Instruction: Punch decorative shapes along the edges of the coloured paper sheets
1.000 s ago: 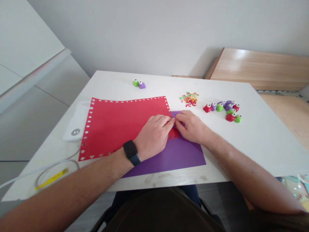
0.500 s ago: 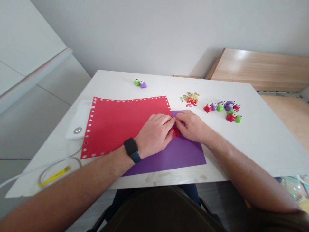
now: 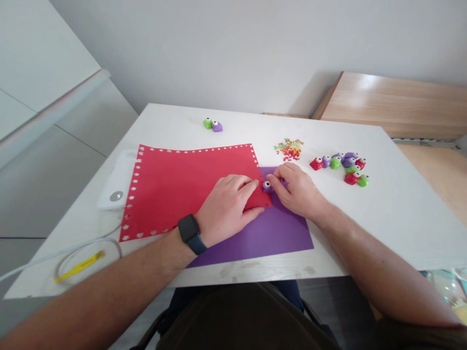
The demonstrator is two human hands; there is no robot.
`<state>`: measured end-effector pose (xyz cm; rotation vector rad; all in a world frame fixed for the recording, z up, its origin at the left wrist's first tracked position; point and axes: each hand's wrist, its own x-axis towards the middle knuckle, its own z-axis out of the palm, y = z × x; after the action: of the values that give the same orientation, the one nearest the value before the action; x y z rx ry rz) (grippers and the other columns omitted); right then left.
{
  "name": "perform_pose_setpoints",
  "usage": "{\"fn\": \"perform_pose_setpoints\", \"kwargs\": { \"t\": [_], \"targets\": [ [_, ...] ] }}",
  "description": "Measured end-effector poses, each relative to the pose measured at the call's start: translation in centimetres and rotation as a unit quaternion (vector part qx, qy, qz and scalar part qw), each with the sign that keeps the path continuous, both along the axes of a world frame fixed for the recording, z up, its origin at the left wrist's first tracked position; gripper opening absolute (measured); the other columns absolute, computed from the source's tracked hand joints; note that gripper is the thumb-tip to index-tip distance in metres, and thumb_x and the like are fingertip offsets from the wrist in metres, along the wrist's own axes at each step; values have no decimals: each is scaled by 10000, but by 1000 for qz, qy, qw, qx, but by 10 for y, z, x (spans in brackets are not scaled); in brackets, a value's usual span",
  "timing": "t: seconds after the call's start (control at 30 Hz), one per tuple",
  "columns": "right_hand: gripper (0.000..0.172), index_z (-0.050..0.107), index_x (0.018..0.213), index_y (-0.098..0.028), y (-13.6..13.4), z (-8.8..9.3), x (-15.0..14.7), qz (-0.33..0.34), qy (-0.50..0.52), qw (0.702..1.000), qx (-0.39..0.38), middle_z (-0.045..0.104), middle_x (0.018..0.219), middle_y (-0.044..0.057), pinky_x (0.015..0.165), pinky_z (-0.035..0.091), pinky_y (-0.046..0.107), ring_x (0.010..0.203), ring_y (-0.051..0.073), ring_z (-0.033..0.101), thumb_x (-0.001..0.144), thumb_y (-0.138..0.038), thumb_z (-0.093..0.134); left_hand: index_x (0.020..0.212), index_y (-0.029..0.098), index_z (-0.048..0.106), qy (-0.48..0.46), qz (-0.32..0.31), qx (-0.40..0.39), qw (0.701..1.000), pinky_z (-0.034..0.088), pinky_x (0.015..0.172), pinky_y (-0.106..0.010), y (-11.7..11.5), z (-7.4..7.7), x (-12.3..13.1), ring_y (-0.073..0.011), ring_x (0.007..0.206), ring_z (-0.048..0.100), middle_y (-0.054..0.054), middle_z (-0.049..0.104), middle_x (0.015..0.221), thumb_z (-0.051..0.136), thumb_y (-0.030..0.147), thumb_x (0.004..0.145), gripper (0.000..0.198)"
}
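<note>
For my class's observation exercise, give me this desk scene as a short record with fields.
Left hand: resting on perforated red sheet
Right hand: holding purple craft punch
Purple sheet: partly under red sheet
Paper cutouts: loose pile beyond right hand
Punch cluster: right of cutouts
Far pair: green punch beside second purple punch
Smartwatch: on left wrist

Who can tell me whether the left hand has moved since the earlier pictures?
Yes, the left hand has moved slightly left, judged against the pile of small cutouts.
</note>
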<state>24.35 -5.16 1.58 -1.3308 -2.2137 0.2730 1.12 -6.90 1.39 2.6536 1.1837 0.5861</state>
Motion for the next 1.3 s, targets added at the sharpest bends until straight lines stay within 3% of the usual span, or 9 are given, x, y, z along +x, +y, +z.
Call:
{"fn": "perform_pose_setpoints", "kwargs": {
  "t": [0.07,0.2,0.33,0.83,1.07,1.3],
  "targets": [
    [148,595,952,-224,-1,1,2,6,13,1000,-7,661,924,75,836,482,395,897,244,609,1028,-350,617,1319,157,651,11,3,-4,1000,513,1052,-498,0,0,-1,-317,1175,626,-139,677,1245,718,447,972,457],
    [192,660,1118,-216,-2,2,6,63,-9,997,-40,720,1050,96,938,514,432,1009,274,651,948,-291,710,1285,139,670,25,2,-11,1000,513,1057,-496,-2,0,-1,-314,1173,628,-136,683,1247,693,444,991,424],
    [119,694,1083,-214,-1,1,7,68,-18,996,-49,728,1010,92,932,524,436,996,273,657,969,-241,671,1218,137,699,28,3,-13,1000,518,1050,-502,-3,1,-1,-314,1176,630,-134,687,1253,676,437,1003,370],
    [159,706,1092,-187,1,0,10,30,-24,998,-50,715,1043,121,907,525,432,990,288,652,940,-223,678,1146,158,729,29,10,-18,999,521,1039,-487,-3,1,-2,-298,1149,640,-109,699,1223,661,435,1017,313],
    [149,703,1088,-186,-1,2,9,37,-9,997,-64,715,1031,119,879,526,420,970,280,660,965,-261,667,1231,141,689,33,9,-6,999,520,1044,-500,-2,0,-2,-324,1166,640,-134,689,1249,732,545,947,496],
    [160,703,1105,-182,-1,2,9,27,-11,998,-60,734,1067,122,889,523,421,981,279,671,973,-264,665,1158,152,722,33,7,-1,999,527,1031,-486,-2,1,-2,-300,1129,646,-114,706,1201,669,423,1010,313]
  ]
}}
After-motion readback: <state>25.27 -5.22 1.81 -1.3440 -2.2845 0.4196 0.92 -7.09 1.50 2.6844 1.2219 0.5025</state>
